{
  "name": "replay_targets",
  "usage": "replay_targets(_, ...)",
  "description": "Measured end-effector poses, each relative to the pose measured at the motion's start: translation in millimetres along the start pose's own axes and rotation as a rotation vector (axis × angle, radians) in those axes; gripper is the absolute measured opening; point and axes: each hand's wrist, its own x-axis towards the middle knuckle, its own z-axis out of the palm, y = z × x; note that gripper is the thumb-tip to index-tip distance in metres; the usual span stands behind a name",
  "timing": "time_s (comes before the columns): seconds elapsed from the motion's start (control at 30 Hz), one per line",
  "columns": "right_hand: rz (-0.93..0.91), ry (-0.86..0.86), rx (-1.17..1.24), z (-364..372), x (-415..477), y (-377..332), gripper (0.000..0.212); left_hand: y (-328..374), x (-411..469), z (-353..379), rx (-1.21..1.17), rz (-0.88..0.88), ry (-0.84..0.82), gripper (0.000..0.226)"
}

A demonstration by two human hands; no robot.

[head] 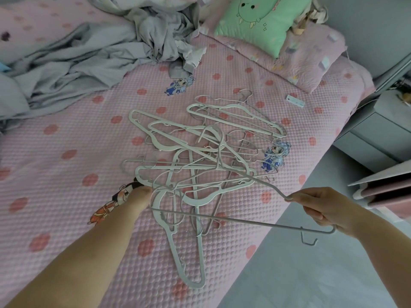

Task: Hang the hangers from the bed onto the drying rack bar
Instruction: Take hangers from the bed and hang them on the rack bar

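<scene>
A loose pile of hangers lies in the middle of the bed, on the pink dotted quilt. They are white and pale grey: some are broad plastic ones with notched shoulders, others thin wire. They are crossed and tangled, hooks pointing every way, and one long white one reaches toward the near edge of the bed.

The right hand holds a thin grey hanger clear of the heap. Its fingers pinch one shoulder corner, and the long bottom bar runs under the palm. The hanger's hook is over the pile, and its far end is close to the left hand. That hand reaches to the pile's near-left side and touches a hanger there. Its fingers are hidden behind the knuckles, so I cannot tell whether they are gripping.

The bed's right edge runs diagonally just beside the pile, with bare grey floor beyond it. A grey nightstand stands further right. Crumpled grey bedding covers the far left of the bed, and a green pillow sits at the head, well apart from the pile.
</scene>
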Motion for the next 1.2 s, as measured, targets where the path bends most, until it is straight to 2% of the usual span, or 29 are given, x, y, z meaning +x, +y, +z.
replay_targets(0.2,-0.004,0.008,-0.023,9.4,-2.2,8.2,0.017,-35.9,-21.2,16.6,-0.324,-0.16,-0.18,0.01)
replay_targets(0.3,-0.011,0.018,-0.023,10.3,-2.9,7.0,0.019,-54.8,-31.4,31.2,-0.434,-0.184,-0.205,0.003)
replay_targets(0.47,-0.021,0.028,-0.054,8.2,-3.3,-0.9,0.021,-54.1,-40.8,51.1,-0.559,-0.251,-0.184,0.008)
replay_targets(0.53,-0.043,0.035,-0.099,8.2,-4.8,-5.5,0.02,-50.2,-42.7,53.9,-0.564,-0.293,-0.174,0.004)
replay_targets(0.63,-0.096,0.057,-0.192,9.0,-6.7,-16.4,0.021,-54.7,-39.6,55.9,-0.556,-0.286,-0.148,0.026)
replay_targets(0.67,-0.113,0.064,-0.216,9.3,-7.4,-21.8,0.021,-55.7,-40.9,53.8,-0.56,-0.288,-0.147,0.024)
replay_targets(0.73,-0.158,0.066,-0.277,9.8,-9.4,-35.0,0.02,-55.7,-42.0,50.6,-0.563,-0.311,-0.17,0.004)
replay_targets(0.83,-0.256,0.062,-0.381,12.8,-12.4,-58.4,0.016,-55.0,-39.9,45.9,-0.553,-0.319,-0.176,0.017)
replay_targets(0.9,-0.323,0.05,-0.437,16.1,-13.3,-73.4,0.016,-50.3,-44.1,39.7,-0.497,-0.3,-0.167,0.006)
replay_targets(0.97,-0.374,0.026,-0.48,19.9,-13.0,-85.8,0.018,-51.7,-44.9,35.1,-0.405,-0.284,-0.145,0.018)
replay_targets(1.07,-0.414,0.026,-0.518,22.1,-12.9,-98.5,0.019,-55.8,-44.9,27.5,-0.27,-0.271,-0.116,0.009)
replay_targets(1.13,-0.423,0.038,-0.539,21.4,-14.5,-103.1,0.018,-59.0,-41.5,23.3,-0.202,-0.268,-0.101,0.016)
replay_targets(1.2,-0.408,0.045,-0.53,19.3,-16.8,-104.6,0.016,-59.5,-46.6,19.2,-0.147,-0.234,-0.112,0.011)
